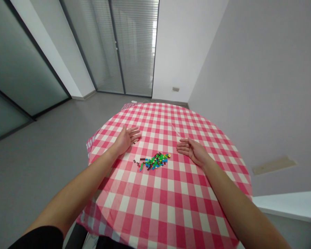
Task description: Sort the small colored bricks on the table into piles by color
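Observation:
A pile of small toy building bricks (157, 161), mostly green and blue with some brown, yellow and red, lies on the checked tablecloth (150, 211). Several loose brown pieces (138, 163) are scattered at its left side. My left hand (126, 139) rests up and left of the pile, fingers stretched out and apart. Close by its fingers lies a tiny dark piece (134, 143), partly hidden. To the right of the pile my right hand (193, 150) is held with fingers extended toward it, touching no brick. Neither hand holds anything.
The pink-and-white cloth covers a round table. Beyond it are glass doors with blinds (134, 52) and a wall socket (175, 89). A plain wall (269, 86) stands on the right, and a white ledge (290, 205) at lower right. A small white object (134, 101) is at the far edge.

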Motion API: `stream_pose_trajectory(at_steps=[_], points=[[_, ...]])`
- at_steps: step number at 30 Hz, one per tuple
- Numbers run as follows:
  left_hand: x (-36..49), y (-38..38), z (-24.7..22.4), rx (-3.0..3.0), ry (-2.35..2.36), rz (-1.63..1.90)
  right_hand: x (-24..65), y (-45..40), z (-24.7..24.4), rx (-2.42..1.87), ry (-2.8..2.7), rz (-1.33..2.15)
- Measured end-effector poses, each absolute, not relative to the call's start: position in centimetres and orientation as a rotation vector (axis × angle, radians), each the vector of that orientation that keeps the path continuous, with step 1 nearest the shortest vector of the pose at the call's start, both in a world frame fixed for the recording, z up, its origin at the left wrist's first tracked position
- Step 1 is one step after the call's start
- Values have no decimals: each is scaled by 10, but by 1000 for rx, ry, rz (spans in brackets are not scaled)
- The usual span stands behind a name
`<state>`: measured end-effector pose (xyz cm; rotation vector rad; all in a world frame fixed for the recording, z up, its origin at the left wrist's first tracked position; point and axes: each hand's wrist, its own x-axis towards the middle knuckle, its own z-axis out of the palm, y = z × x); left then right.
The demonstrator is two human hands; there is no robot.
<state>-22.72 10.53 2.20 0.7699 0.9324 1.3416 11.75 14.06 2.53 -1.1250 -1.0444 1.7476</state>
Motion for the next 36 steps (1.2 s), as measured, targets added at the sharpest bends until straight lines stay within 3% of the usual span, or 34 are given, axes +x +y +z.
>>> stream_pose_trajectory(at_steps=[18,36], points=[[-148,82,25,794,715,949,118,134,25,-1018,-1116,1809],[-201,34,20,658,857,1381,118,125,23,-847,-1075,2096]])
